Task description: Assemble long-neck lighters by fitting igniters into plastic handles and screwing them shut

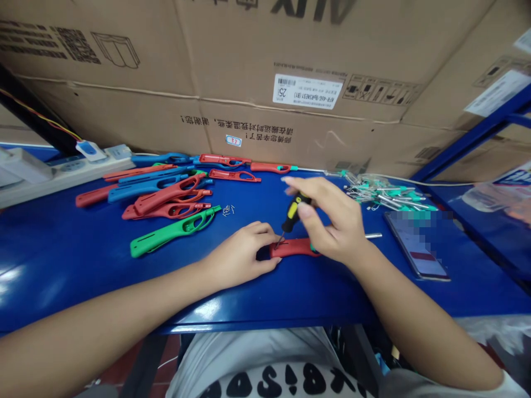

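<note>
A red lighter (295,247) with a long metal nozzle lies on the blue table in front of me. My left hand (249,251) grips its handle end between thumb and fingers. My right hand (332,218) holds a small black and yellow screwdriver (291,214), tilted, its tip down on the handle near my left fingertips. The right hand covers part of the lighter's middle; the nozzle tip shows beyond it. Some small screws (228,210) lie loose behind my left hand. Beside them rests a green lighter casing (174,231).
Red and blue lighter casings (166,190) are piled at the back left, near a white power strip (70,171). Metal nozzles with green parts (390,193) are heaped at the back right. A phone (416,246) lies right of my hand. Cardboard boxes (232,72) wall off the back.
</note>
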Demonstrator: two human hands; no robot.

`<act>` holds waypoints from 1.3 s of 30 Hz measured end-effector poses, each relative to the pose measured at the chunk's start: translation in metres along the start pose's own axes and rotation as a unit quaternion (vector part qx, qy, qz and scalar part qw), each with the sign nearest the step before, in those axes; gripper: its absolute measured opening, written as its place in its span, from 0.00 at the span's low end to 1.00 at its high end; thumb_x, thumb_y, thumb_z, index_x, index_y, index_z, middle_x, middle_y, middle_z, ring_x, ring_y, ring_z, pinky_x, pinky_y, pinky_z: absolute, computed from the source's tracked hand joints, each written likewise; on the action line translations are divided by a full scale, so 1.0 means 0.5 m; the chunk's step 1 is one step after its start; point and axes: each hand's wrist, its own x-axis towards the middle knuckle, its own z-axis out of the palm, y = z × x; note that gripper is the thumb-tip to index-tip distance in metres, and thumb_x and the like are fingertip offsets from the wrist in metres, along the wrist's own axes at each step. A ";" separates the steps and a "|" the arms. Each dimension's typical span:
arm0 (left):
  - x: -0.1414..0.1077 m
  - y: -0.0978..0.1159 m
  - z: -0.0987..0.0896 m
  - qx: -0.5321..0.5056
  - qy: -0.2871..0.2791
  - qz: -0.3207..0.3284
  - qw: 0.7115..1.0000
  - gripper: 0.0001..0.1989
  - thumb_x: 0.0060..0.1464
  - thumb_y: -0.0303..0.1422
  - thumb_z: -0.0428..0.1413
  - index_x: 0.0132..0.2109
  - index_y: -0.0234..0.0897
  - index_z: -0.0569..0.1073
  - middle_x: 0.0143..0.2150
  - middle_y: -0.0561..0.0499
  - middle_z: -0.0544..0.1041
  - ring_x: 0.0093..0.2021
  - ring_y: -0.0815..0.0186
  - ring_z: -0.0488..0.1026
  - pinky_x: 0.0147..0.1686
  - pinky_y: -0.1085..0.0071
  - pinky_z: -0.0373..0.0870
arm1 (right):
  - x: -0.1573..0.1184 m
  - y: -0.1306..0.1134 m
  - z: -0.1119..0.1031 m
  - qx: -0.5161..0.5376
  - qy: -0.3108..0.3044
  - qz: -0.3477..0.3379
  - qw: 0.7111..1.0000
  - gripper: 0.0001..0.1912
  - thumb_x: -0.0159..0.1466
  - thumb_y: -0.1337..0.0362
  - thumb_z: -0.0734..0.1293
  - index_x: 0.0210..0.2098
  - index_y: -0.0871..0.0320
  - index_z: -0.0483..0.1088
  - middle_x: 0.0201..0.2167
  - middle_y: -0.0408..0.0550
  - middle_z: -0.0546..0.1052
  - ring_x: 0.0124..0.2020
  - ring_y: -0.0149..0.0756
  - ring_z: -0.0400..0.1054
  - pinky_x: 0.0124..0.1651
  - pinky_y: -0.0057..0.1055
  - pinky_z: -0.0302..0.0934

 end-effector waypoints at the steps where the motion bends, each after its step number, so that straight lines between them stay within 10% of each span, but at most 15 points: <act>1: 0.000 0.000 0.000 0.001 -0.002 0.000 1.000 0.14 0.58 0.30 0.61 0.52 0.33 0.77 0.45 0.45 0.76 0.48 0.58 0.73 0.52 0.61 0.72 | 0.001 0.000 -0.001 0.033 -0.027 0.023 0.999 0.20 0.73 0.62 0.58 0.63 0.52 0.66 0.51 0.52 0.78 0.35 0.35 0.74 0.38 0.35 0.72; 7: 0.001 -0.001 0.002 0.006 0.002 0.000 1.000 0.15 0.58 0.30 0.61 0.52 0.33 0.77 0.44 0.46 0.76 0.47 0.59 0.73 0.51 0.62 0.72 | 0.008 0.003 -0.010 -0.011 -0.002 -0.034 0.999 0.12 0.68 0.60 0.68 0.50 0.53 0.75 0.38 0.48 0.80 0.37 0.37 0.74 0.40 0.35 0.71; 13: 0.001 -0.001 0.002 0.004 -0.003 -0.003 1.000 0.14 0.59 0.30 0.61 0.52 0.34 0.77 0.44 0.46 0.76 0.47 0.59 0.73 0.51 0.63 0.72 | 0.009 -0.003 -0.013 0.089 -0.101 0.044 0.990 0.23 0.74 0.66 0.56 0.67 0.53 0.59 0.56 0.51 0.75 0.43 0.34 0.74 0.44 0.34 0.71; 18: 0.000 0.001 -0.001 0.003 0.005 0.002 1.000 0.11 0.57 0.29 0.61 0.48 0.34 0.77 0.42 0.47 0.76 0.45 0.60 0.73 0.49 0.63 0.72 | 0.008 -0.003 -0.020 -0.031 -0.036 -0.001 0.999 0.17 0.65 0.59 0.71 0.53 0.53 0.73 0.45 0.49 0.80 0.40 0.37 0.75 0.43 0.34 0.70; 23: 0.001 0.001 -0.001 0.011 0.001 -0.004 1.000 0.13 0.58 0.29 0.61 0.51 0.35 0.77 0.42 0.47 0.75 0.46 0.60 0.73 0.49 0.64 0.72 | 0.010 -0.002 -0.027 0.087 -0.084 0.033 0.992 0.20 0.73 0.64 0.57 0.62 0.52 0.67 0.52 0.49 0.78 0.43 0.34 0.76 0.44 0.35 0.72; 27: 0.002 0.001 0.001 0.007 0.000 -0.006 1.000 0.14 0.57 0.29 0.62 0.51 0.37 0.77 0.43 0.48 0.76 0.47 0.59 0.73 0.51 0.63 0.72 | 0.012 -0.001 -0.027 0.030 -0.042 -0.018 0.999 0.11 0.68 0.62 0.68 0.50 0.53 0.76 0.38 0.46 0.80 0.36 0.35 0.75 0.41 0.34 0.72; 32: 0.002 0.001 0.001 0.012 -0.001 -0.010 1.000 0.14 0.58 0.30 0.62 0.51 0.34 0.78 0.42 0.47 0.75 0.46 0.59 0.74 0.49 0.64 0.73 | 0.012 -0.002 -0.027 0.075 -0.093 0.004 0.993 0.20 0.73 0.66 0.58 0.62 0.53 0.67 0.55 0.52 0.76 0.47 0.36 0.74 0.48 0.36 0.72; 39: 0.001 -0.001 0.002 -0.002 -0.004 -0.017 1.000 0.12 0.57 0.31 0.63 0.49 0.35 0.79 0.47 0.45 0.77 0.51 0.56 0.74 0.53 0.62 0.71 | 0.016 -0.011 -0.023 0.119 -0.105 -0.063 0.985 0.14 0.70 0.72 0.61 0.51 0.56 0.72 0.45 0.50 0.79 0.47 0.34 0.74 0.50 0.34 0.70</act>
